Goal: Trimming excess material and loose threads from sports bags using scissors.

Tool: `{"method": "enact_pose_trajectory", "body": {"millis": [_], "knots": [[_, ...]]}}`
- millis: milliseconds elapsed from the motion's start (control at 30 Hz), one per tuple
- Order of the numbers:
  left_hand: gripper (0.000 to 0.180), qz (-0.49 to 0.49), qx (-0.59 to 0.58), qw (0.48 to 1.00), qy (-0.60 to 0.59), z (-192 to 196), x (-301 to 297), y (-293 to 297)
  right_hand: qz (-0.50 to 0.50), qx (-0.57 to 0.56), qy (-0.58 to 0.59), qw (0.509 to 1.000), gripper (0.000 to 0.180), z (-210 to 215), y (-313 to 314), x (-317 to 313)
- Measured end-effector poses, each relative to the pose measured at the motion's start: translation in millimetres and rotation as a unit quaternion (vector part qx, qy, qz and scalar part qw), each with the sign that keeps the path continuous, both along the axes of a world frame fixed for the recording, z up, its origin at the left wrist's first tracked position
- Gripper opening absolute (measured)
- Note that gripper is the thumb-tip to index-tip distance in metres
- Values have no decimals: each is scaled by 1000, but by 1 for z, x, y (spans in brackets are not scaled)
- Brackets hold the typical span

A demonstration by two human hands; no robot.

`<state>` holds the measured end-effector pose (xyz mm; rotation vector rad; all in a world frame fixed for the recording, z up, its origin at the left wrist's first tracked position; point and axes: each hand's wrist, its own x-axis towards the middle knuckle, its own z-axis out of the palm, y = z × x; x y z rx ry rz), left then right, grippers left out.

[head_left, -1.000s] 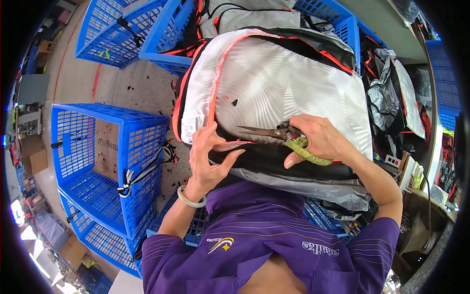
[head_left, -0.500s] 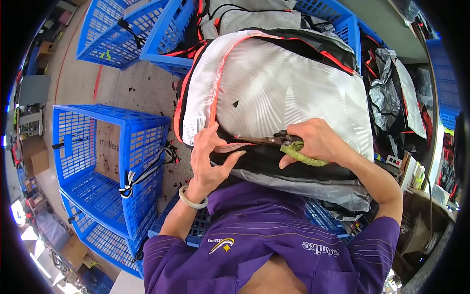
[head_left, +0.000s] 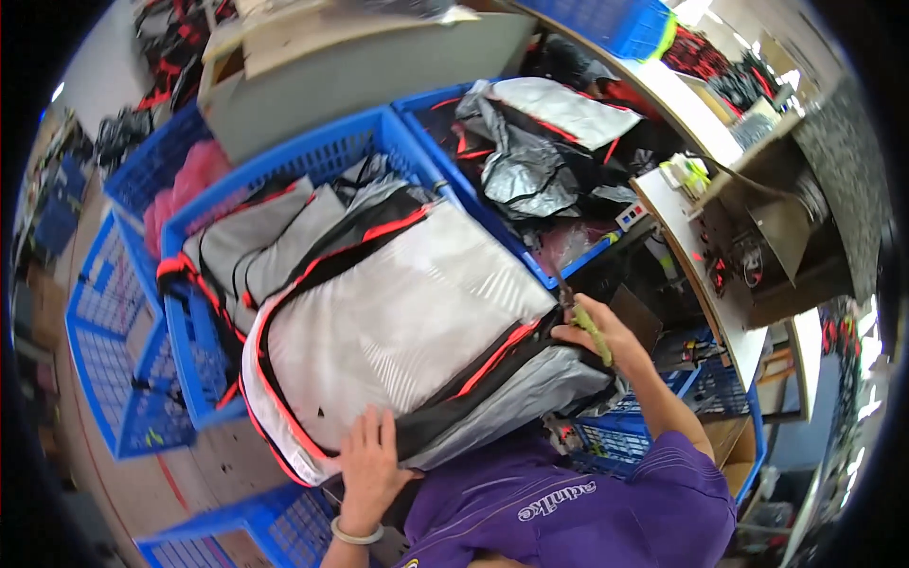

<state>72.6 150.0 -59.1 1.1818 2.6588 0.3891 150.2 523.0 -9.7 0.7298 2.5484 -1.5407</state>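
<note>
A large grey-white bag (head_left: 398,322) with black and red trim lies across my lap and against a blue crate. My left hand (head_left: 367,464) rests flat on its near lower edge, fingers spread on the black band. My right hand (head_left: 595,333) is at the bag's right end, closed around scissors with yellow-green handles (head_left: 589,329); the blades point up and away from the bag.
Blue plastic crates (head_left: 284,156) stand around me, several holding more grey and black bags (head_left: 530,151). A cardboard box (head_left: 360,66) sits behind them. A work table with a machine (head_left: 757,227) stands at the right. Empty crates (head_left: 104,360) are at the left.
My head has turned to the right, so the view shifted. The right hand with the scissors moved from the bag's middle seam to its right end. The left hand slid to the lower edge.
</note>
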Motion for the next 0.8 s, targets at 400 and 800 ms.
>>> {"method": "enact_pose_trajectory", "body": {"millis": [400,800], "knots": [[45,139,178,938,264,56,-105,59,62,-113,487,864,36,66,-2,-214],[45,-14,356,675,646,334,-244,280,-93,-9,799,594,25,305,231,-258]]}}
